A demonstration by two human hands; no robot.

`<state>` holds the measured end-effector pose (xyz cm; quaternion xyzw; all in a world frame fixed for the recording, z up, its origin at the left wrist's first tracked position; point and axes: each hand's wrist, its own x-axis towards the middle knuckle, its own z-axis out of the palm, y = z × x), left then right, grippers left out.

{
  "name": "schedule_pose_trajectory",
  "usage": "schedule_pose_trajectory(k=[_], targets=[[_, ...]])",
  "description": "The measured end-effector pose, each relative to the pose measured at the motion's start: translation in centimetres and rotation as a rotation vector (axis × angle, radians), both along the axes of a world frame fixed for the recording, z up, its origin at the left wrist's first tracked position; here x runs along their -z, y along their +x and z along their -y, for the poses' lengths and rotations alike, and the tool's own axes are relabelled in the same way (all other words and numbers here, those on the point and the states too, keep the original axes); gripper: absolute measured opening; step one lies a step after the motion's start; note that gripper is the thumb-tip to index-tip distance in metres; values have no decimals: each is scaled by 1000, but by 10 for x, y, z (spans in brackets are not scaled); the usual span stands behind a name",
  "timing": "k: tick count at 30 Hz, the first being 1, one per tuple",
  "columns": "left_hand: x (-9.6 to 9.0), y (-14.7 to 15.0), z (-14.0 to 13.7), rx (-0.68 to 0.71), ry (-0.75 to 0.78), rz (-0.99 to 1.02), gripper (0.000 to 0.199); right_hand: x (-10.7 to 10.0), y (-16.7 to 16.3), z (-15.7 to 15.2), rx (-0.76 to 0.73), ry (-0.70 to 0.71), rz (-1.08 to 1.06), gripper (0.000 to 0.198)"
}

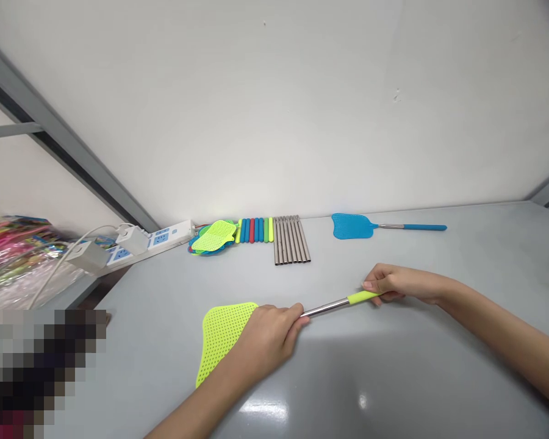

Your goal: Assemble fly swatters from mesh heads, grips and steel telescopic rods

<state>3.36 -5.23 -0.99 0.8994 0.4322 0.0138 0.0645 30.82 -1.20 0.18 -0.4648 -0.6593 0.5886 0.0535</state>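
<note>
A yellow-green fly swatter (226,332) is held across the near part of the table, its perforated head at the left. My left hand (274,329) is closed around the metal rod close to the head and hides the joint between them. At the other end, my right hand (387,283) pinches the yellow-green grip sleeve (362,297), which sits on the end of the rod. Bare metal shows between the two hands. How far the rod reaches inside the sleeve is hidden.
Along the wall lie stacked swatter heads (215,236), a row of coloured grip sleeves (256,230), several metal rods (291,239) and a blue fly swatter (354,226). A power strip (174,231) with chargers and a cable runs along the left edge, beside bagged goods (22,256).
</note>
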Motion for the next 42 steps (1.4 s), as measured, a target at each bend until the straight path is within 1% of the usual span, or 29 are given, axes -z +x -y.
schedule_pose_trajectory(k=[4, 6, 7, 10, 14, 16, 21, 25, 27, 31, 33, 38, 42], targets=[[0, -1, -1, 11, -5, -3, 35, 4, 4, -1, -22, -217, -71, 34], [0, -1, -1, 14, -11, 2, 35, 6, 6, -2, -37, -280, -97, 35], [-1, -1, -1, 13, -14, 5, 36, 7, 6, -2, -40, -285, -100, 36], [-1, 1, -2, -1, -26, 23, 36, 6, 5, -3, -34, -213, -75, 38], [-3, 4, -3, -32, -78, 68, 36, -2, 0, 0, 5, -32, -4, 36], [-5, 4, -4, -44, -109, 88, 37, -6, -1, 0, 9, 26, 22, 34], [-9, 2, -6, -64, -158, 110, 38, -13, 7, -3, -36, 16, 5, 31], [-11, -3, -9, -104, -172, 142, 38, -16, 17, -7, -3, 73, 16, 31], [-11, -5, -11, -127, -159, 163, 37, -16, 18, -7, 11, 143, 20, 32], [-12, -8, -15, -149, -124, 160, 32, -9, 11, -7, 31, 357, 102, 37], [-12, -9, -16, -166, -116, 139, 30, -4, 5, -5, 34, 419, 140, 39], [-11, -9, -16, -171, -75, 102, 29, 2, 1, -4, 19, 450, 106, 37], [-8, -9, -15, -163, -45, 76, 30, 3, 2, -5, 18, 431, 66, 37]])
